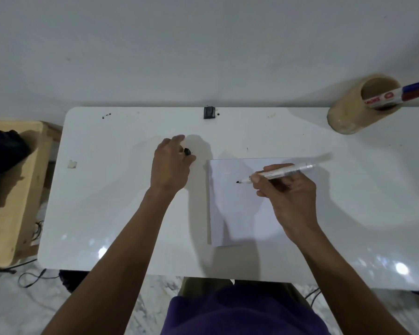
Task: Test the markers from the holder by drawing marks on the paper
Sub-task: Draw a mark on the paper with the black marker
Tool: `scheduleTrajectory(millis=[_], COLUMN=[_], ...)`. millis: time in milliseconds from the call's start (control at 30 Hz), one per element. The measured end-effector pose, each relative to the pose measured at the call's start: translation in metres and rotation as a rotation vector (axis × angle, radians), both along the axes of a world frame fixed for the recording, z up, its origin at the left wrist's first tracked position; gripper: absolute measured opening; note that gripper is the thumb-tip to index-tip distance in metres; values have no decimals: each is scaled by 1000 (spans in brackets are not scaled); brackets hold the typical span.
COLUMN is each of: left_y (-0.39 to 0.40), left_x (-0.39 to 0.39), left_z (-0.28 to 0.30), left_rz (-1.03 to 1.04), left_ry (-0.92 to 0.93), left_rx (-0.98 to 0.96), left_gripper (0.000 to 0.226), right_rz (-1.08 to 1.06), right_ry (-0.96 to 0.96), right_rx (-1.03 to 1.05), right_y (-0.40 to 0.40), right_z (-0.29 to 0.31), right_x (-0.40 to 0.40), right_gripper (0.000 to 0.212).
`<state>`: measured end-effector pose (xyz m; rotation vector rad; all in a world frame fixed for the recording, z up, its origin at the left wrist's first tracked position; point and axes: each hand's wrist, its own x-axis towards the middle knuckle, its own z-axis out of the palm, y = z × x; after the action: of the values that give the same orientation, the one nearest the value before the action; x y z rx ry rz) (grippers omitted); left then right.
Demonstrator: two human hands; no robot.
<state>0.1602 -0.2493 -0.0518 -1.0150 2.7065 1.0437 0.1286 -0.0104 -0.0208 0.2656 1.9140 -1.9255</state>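
Two capped markers (402, 94), one blue and one red, lean in the tan cylindrical holder (348, 112) at the far right. The right hand (290, 197) pinches a white-barrelled black-tipped marker (283, 170), nib just over the white paper sheet (228, 213); I'd lower it gently and draw short. The left hand (171, 165) curls its fingers round what looks like the black cap (187, 151) on the glossy white table (107, 189).

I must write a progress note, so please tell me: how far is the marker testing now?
Done: one marker is out of the holder and uncapped; the left hand holds its black cap. In hand: the right hand holds the marker with its tip over the paper, which shows no clear mark yet. Left: drawing that mark, then testing the blue marker and red marker in the holder.
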Motion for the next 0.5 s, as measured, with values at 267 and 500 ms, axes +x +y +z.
scheduleTrajectory(millis=[267,500], left_y=[41,67], left_x=[57,86], left_z=[3,-30], left_rz=[43,-411], left_ry=[198,-11], left_rx=[-153,-398], left_gripper=[54,56], right_rz=[91,238], right_ry=[75,213], right_rx=[-20,50], right_y=[-12,-42], right_z=[-11,-34], right_x=[-9,-21], right_gripper=[15,18])
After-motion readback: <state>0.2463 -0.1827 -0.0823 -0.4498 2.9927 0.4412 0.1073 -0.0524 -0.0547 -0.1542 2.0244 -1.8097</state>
